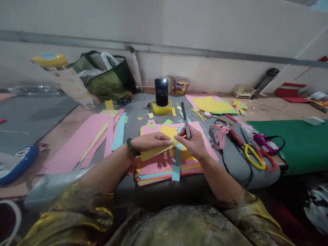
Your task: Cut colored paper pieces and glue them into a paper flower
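Note:
My left hand (156,140), with a green bead bracelet at its wrist, pinches a yellow paper strip (153,152) between thumb and fingers. My right hand (192,141) is closed around a slim grey utility knife (186,124), its narrow end pointing up and away. The thumb and forefinger of that same hand also meet the strip's far end. Both hands are just above a stack of coloured paper (153,166), pink on top. A blue paper strip (176,164) lies across the stack and hangs over its front edge.
Cut pink strips (77,140) lie left. A phone (161,92) stands in a yellow tape roll (162,108) behind. To the right are a pink glue gun (220,133), scissors (253,157) and a purple device (266,142). A tall tumbler (68,82) leans at left.

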### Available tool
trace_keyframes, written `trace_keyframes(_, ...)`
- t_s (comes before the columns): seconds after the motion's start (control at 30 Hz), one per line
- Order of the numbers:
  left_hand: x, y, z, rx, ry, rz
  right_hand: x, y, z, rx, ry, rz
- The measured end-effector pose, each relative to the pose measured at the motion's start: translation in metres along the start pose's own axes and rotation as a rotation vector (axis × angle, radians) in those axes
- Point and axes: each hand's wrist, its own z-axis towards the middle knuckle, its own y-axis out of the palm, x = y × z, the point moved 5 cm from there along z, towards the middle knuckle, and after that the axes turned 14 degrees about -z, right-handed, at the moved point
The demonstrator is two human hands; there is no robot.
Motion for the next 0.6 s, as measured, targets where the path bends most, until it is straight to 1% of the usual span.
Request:
trace_keyframes(0.07,0.001,-0.004,0.0,0.067,0.031,-0.089,-0.004,-0.006,-0.005,0.0,0.015,0.037)
trace_keyframes(0.1,0.003,-0.007,-0.001,0.109,0.06,-0.135,-0.005,-0.011,-0.009,-0.026,0.036,0.072)
trace_keyframes(0.13,0.005,-0.011,-0.002,0.148,0.087,-0.181,-0.006,-0.014,-0.014,-0.081,0.063,0.106)
trace_keyframes(0.2,0.009,-0.018,-0.005,0.199,0.13,-0.256,-0.007,-0.019,-0.028,-0.254,0.106,0.118)
trace_keyframes(0.27,0.013,-0.022,-0.006,0.223,0.162,-0.298,-0.007,-0.021,-0.044,-0.437,0.136,0.075)
trace_keyframes(0.33,0.015,-0.023,-0.007,0.217,0.175,-0.301,-0.006,-0.022,-0.056,-0.553,0.145,0.03)
trace_keyframes(0.4,0.016,-0.02,-0.008,0.194,0.171,-0.282,-0.004,-0.021,-0.062,-0.596,0.142,0.01)
trace_keyframes(0.6,0.017,-0.014,-0.01,0.155,0.161,-0.228,0.0,-0.017,-0.059,-0.596,0.114,-0.039)
